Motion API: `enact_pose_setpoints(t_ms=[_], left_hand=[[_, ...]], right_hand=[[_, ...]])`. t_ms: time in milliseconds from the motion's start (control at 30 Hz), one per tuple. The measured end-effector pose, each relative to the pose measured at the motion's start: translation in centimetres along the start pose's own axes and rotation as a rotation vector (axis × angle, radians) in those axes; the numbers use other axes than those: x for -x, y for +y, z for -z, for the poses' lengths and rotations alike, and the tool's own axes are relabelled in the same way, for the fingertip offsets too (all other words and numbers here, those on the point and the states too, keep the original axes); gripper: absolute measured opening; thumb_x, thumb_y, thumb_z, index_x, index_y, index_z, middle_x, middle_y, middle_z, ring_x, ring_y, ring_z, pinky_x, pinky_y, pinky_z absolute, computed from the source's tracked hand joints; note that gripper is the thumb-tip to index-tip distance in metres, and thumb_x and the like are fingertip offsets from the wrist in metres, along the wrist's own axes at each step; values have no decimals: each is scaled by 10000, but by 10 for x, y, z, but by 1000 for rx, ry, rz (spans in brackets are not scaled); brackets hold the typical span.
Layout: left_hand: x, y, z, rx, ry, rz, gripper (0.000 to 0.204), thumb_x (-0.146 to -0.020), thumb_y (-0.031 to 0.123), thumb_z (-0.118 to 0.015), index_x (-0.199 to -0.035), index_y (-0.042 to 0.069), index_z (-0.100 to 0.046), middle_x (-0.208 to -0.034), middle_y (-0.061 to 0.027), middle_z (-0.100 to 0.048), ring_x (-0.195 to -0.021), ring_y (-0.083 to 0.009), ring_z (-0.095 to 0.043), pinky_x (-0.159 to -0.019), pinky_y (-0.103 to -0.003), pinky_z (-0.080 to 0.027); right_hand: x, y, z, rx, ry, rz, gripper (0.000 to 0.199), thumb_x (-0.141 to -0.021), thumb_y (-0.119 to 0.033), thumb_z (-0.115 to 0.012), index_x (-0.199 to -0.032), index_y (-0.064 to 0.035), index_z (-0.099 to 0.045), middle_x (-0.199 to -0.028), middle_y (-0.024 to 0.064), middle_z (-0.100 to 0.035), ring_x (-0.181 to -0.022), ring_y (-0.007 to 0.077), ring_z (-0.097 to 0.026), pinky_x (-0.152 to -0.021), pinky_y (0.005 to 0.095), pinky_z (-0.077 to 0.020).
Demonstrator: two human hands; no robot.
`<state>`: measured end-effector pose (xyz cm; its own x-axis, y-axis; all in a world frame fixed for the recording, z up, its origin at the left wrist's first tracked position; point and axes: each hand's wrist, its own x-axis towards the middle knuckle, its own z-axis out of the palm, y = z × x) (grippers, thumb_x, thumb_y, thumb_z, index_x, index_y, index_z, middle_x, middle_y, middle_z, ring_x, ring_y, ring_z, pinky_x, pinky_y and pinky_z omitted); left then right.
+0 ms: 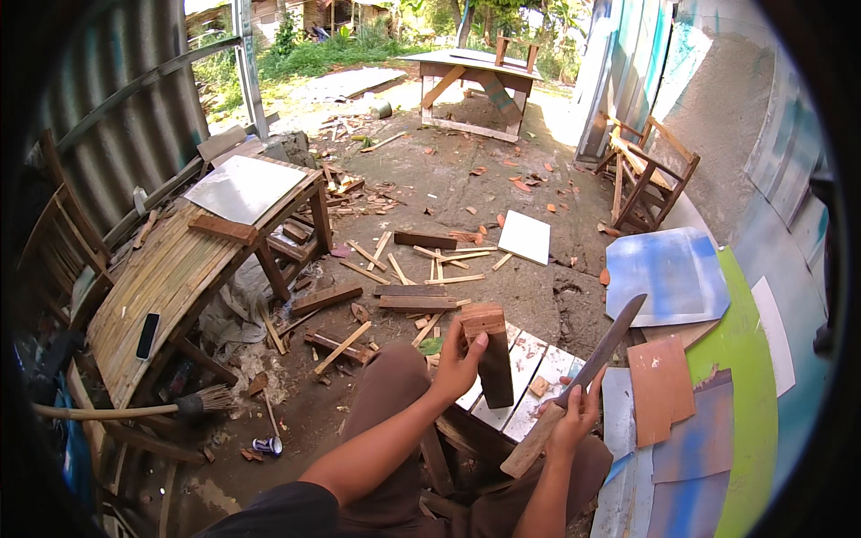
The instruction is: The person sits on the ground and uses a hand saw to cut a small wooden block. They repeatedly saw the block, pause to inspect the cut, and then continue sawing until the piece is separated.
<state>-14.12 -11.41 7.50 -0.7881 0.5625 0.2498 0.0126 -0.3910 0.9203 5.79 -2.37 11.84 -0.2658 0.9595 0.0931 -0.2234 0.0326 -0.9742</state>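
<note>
In my left hand [459, 369] is a short, thick wooden block [496, 369], stood on end with its lower end at a small white slatted table [529, 357]. My fingers close round its upper part. My right hand [574, 420] grips a machete [610, 345] where the dark blade meets its wooden handle [531, 446]. The blade slants up and away to the right, apart from the block. Between my hands, a small wood chip [538, 386] lies on the white slats.
Wood sticks [393, 269] and dark offcuts [417, 303] litter the floor ahead. A bamboo bench [148, 291] with a phone [148, 335] stands left, a broom [193, 402] near it. Painted sheets [668, 273] lie right. Farther off are a wooden chair [650, 170] and a table [466, 61].
</note>
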Motion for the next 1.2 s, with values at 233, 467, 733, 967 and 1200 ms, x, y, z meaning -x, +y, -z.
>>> enact_pose_setpoints(t_ms=[233,467,733,967,1200], left_hand=[[-10,20,16,172,207,-40,492,-1114,235,-622,-1553,91,-454,-1378,-90,-606,-1290,-180,-561,-1121,-325,-427],[11,88,51,312,42,-156,752,-1015,130,-692,-1666,137,-316,-1386,-161,-639,-1257,-223,-640,-1083,-372,-505],[17,139,67,192,146,-99,753,-1018,77,-620,-1695,126,-292,-1494,-175,-593,-1314,-228,-608,-1138,-361,-463],[24,120,39,10,249,-350,506,-1097,62,-448,-1602,35,-444,-1614,-101,-482,-1295,-164,-548,-1156,-328,-422],[32,122,8,-149,119,-261,377,-1133,70,-476,-1497,11,-556,-1434,-118,-638,-1298,-136,-588,-1156,-311,-434]], right_hand=[[-26,21,12,156,-330,154,650,-1138,-130,-497,-1748,-173,-276,-1102,139,-692,-562,152,-646,-487,326,-581],[0,30,-27,-45,-510,-199,858,-1109,-273,-641,-1764,-157,-98,-1138,262,-731,-511,197,-654,-458,318,-549],[46,50,-68,30,-835,-411,1254,-792,36,-909,-1745,-106,-106,-1358,248,-706,-747,217,-759,-585,321,-632],[73,52,-77,46,-701,-298,1129,-864,91,-843,-1729,-130,-151,-1047,98,-728,-696,155,-698,-543,292,-558],[61,46,-73,51,-521,-232,1127,-846,45,-880,-1718,-117,-183,-999,100,-687,-621,143,-646,-520,292,-550]])
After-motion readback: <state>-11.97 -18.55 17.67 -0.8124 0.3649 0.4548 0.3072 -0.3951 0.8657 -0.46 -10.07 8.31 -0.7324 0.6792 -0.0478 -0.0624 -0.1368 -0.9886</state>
